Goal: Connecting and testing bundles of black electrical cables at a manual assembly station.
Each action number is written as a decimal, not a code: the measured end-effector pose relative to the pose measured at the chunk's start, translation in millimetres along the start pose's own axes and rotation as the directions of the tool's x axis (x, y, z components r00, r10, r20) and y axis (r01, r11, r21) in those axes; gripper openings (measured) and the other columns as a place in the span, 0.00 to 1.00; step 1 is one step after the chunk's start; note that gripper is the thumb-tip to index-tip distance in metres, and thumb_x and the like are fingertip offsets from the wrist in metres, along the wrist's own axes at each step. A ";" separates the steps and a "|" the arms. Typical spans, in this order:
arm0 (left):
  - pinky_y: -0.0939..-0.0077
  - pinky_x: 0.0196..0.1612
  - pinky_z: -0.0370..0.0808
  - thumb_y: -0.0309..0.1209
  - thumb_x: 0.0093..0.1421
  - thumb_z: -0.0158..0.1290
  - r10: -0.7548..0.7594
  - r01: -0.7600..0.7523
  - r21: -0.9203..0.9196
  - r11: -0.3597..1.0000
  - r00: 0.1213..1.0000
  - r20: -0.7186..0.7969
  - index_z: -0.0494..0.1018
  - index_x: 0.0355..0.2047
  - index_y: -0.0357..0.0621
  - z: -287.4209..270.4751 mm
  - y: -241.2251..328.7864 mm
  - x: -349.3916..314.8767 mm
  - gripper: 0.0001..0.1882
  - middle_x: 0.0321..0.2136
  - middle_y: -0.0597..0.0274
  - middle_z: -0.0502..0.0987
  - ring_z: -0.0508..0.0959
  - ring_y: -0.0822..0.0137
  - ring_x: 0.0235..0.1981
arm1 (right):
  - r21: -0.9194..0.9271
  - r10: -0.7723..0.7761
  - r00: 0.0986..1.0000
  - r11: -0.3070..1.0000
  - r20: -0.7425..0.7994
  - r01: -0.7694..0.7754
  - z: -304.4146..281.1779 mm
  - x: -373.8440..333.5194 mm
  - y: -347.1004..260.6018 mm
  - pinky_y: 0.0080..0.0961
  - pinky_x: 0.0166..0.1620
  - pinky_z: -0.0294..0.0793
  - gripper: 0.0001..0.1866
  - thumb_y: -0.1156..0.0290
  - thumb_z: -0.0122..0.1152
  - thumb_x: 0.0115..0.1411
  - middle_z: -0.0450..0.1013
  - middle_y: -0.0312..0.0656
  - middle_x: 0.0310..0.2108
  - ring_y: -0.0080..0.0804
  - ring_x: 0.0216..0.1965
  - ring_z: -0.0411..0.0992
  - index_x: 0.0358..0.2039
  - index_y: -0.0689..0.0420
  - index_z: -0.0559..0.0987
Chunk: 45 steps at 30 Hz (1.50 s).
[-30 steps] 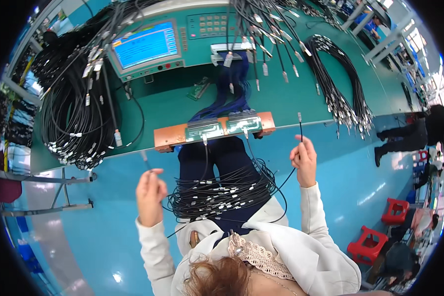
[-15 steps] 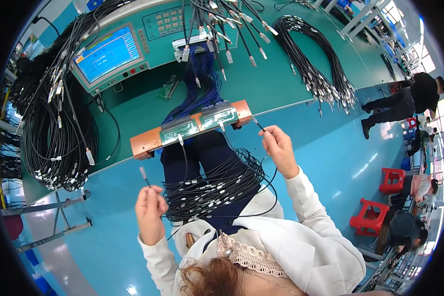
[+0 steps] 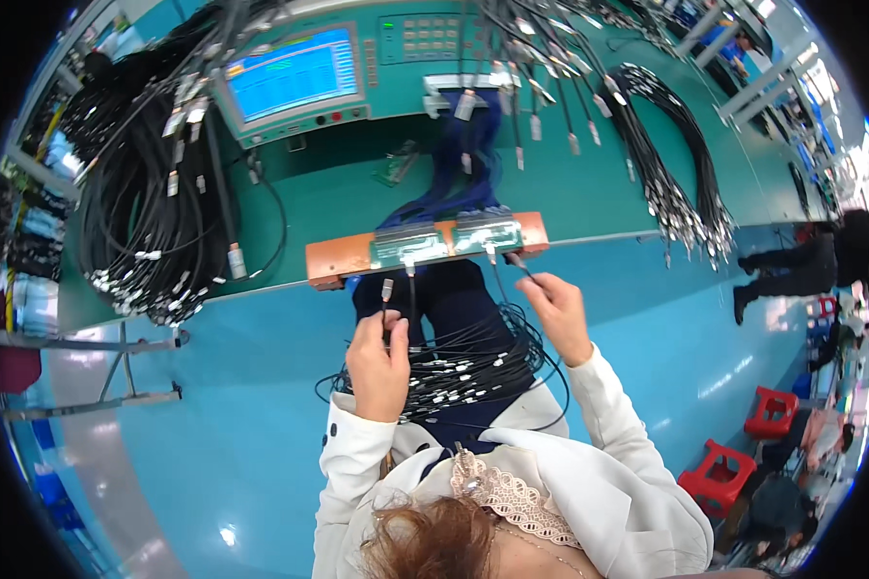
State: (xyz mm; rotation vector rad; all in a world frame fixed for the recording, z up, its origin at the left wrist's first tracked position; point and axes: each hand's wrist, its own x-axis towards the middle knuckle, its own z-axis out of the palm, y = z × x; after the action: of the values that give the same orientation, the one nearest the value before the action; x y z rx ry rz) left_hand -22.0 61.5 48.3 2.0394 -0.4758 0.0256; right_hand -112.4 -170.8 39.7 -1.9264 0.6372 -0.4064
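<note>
My left hand (image 3: 378,370) pinches a black cable near its end. That cable's silvery connector (image 3: 387,289) points up, just below the orange test fixture (image 3: 338,257) on the bench edge. My right hand (image 3: 558,311) pinches another black cable end close under the fixture's right end; its tip is blurred. Two green circuit boards (image 3: 410,248) sit on the fixture, with a white plug (image 3: 410,270) at the left one and another plug (image 3: 492,253) at the right one. A bundle of black cables (image 3: 463,376) with pale connectors lies across my lap.
A green tester with a lit screen (image 3: 294,75) stands on the green bench (image 3: 328,203), joined to the fixture by blue wires (image 3: 449,169). Black cable bundles hang at left (image 3: 154,222) and lie at right (image 3: 676,154). Red stools (image 3: 716,478) and other people are at the right.
My left hand has moved right and up with its cable, bringing the connector nearer the fixture. My right hand's cable end is now closer to the fixture's right end. The view has shifted.
</note>
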 end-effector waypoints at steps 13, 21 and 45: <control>0.66 0.26 0.70 0.31 0.60 0.50 -0.166 0.148 0.166 0.975 0.981 0.099 0.74 0.31 0.35 -7.7 -25.7 -60.4 0.09 0.20 0.50 0.75 0.75 0.53 0.20 | -0.186 0.052 0.998 0.981 -0.044 -0.059 -17.2 -23.9 61.0 0.30 0.25 0.67 0.11 0.66 0.57 0.56 0.72 0.46 0.19 0.36 0.21 0.71 0.28 0.62 0.77; 0.77 0.27 0.68 0.36 0.66 0.40 -0.137 0.313 0.367 0.876 0.892 -0.431 0.68 0.44 0.34 -153.7 -124.1 -55.4 0.17 0.34 0.55 0.75 0.70 0.68 0.23 | 0.149 0.193 0.934 0.977 -0.302 -0.154 -74.3 -21.9 43.6 0.12 0.16 0.48 0.14 0.62 0.44 0.66 0.57 0.26 0.14 0.11 0.15 0.52 0.33 0.58 0.75; 0.87 0.16 0.53 0.34 0.68 0.37 -0.357 0.624 -0.640 0.448 0.781 0.511 0.68 0.35 0.40 45.9 -26.4 13.6 0.13 0.16 0.68 0.65 0.57 0.82 0.13 | 0.775 0.272 0.834 0.312 0.481 -0.549 45.2 7.6 2.2 0.15 0.14 0.45 0.09 0.67 0.40 0.66 0.55 0.31 0.10 0.16 0.12 0.46 0.33 0.58 0.67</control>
State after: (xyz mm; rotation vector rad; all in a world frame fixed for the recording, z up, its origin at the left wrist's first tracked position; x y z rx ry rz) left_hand -8.6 29.4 6.2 1.1917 0.0030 -0.7674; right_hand -82.4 -143.2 18.8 -0.6699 0.5388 -0.0791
